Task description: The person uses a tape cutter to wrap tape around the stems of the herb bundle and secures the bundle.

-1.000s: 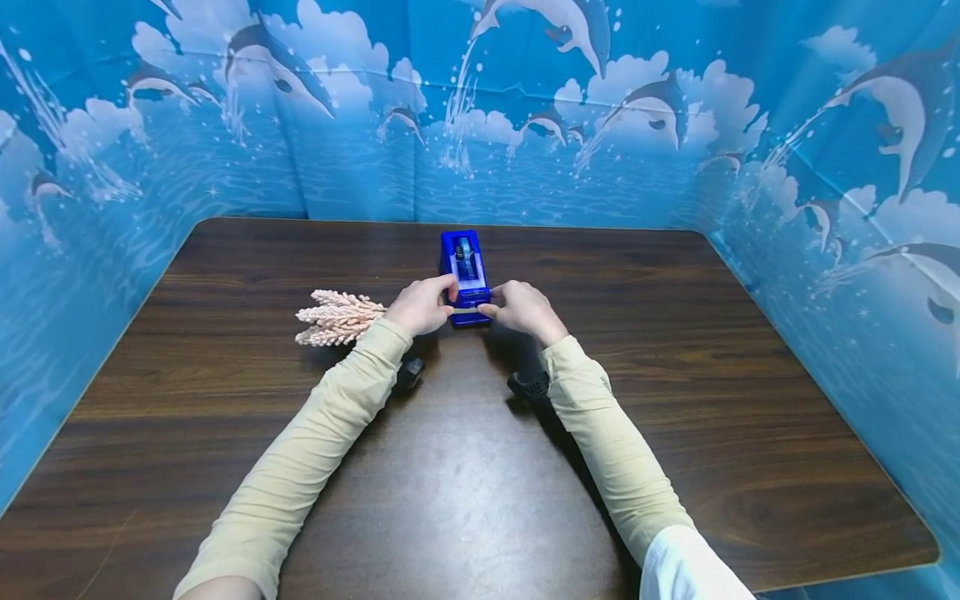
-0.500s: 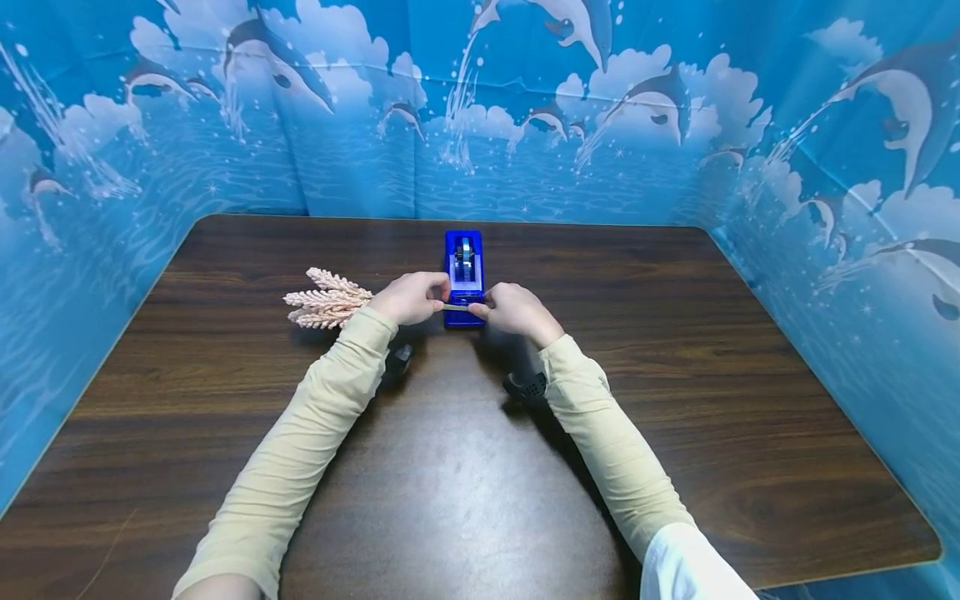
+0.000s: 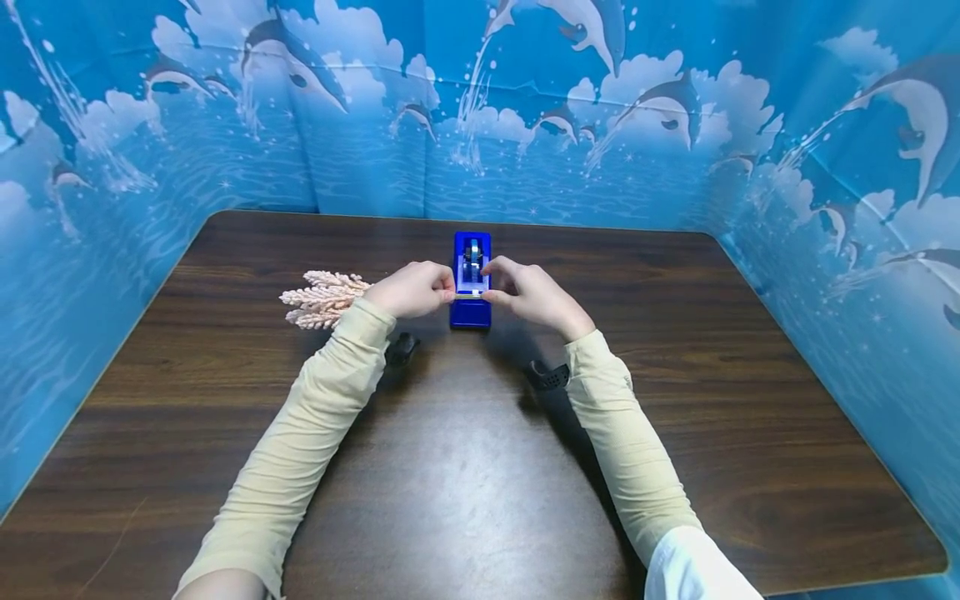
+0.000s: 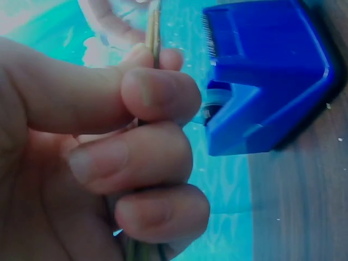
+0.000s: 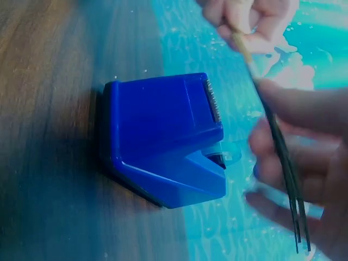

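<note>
A bunch of pale pink artificial flower sprigs [image 3: 321, 298] points leftward in the head view, beyond my left hand [image 3: 412, 290]. Its thin stems [image 5: 278, 147] run sideways in front of a blue tape dispenser [image 3: 471, 313]. My left hand grips the stems with curled fingers [image 4: 157, 157]. The stems look tan near that hand and dark toward their free ends. My right hand [image 3: 540, 296] is at the free-end side, thumb and forefinger spread apart. Its thumb lies close to the stems; whether it touches them I cannot tell. The dispenser's toothed cutter [image 5: 213, 102] faces the hands.
The dispenser stands near the back of a dark wood table [image 3: 420, 500]. A dolphin-print curtain [image 3: 360, 167] encloses the table's back and sides. Black wrist devices [image 3: 547, 377] hang beneath the forearms.
The right hand's forefinger and thumb have parted from their pinch on the stems, and that hand has shifted slightly rightward. The left hand keeps its grip. The stems now cross farther up the dispenser.
</note>
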A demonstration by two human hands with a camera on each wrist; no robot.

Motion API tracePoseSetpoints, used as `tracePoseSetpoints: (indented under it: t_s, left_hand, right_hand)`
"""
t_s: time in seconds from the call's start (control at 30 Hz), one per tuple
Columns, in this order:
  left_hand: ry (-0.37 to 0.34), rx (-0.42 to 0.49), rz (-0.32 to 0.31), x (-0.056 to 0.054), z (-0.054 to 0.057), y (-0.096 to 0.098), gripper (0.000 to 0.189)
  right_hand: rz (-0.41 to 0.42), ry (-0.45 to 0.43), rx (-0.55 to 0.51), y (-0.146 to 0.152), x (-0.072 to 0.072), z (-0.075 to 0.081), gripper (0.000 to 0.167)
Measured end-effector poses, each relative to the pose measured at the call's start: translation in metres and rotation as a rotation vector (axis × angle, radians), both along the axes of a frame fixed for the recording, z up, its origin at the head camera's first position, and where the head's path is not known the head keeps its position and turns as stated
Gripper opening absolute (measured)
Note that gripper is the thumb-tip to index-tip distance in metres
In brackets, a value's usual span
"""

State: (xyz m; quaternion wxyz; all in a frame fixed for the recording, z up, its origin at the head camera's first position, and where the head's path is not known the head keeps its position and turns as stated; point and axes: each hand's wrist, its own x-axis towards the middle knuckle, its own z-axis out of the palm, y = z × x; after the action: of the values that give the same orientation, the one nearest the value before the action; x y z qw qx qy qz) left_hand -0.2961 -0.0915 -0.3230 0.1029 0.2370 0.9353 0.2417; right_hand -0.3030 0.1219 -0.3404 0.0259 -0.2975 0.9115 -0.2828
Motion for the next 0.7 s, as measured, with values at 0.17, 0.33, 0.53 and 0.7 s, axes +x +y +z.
tracePoseSetpoints:
  t_s: [0.17,0.33,0.53,0.7]
  left_hand:
    - [0.022,0.000,0.006,0.004,0.008,-0.001,0.013]
    - [0.048,0.005,0.002,0.003,0.011,-0.002,0.013]
    - [0.049,0.017,-0.004,0.005,0.012,-0.004,0.010]
    - [0.029,0.027,0.001,0.006,0.011,-0.005,0.009]
  right_hand:
    - [0.127,0.279,-0.093,-0.003,0.002,0.001,0.019]
    - [0.157,0.376,-0.092,-0.003,0.003,0.002,0.007]
    - [0.163,0.226,-0.075,-0.007,0.002,-0.001,0.011]
    - [0.138,0.076,-0.041,-0.014,0.005,-0.004,0.015]
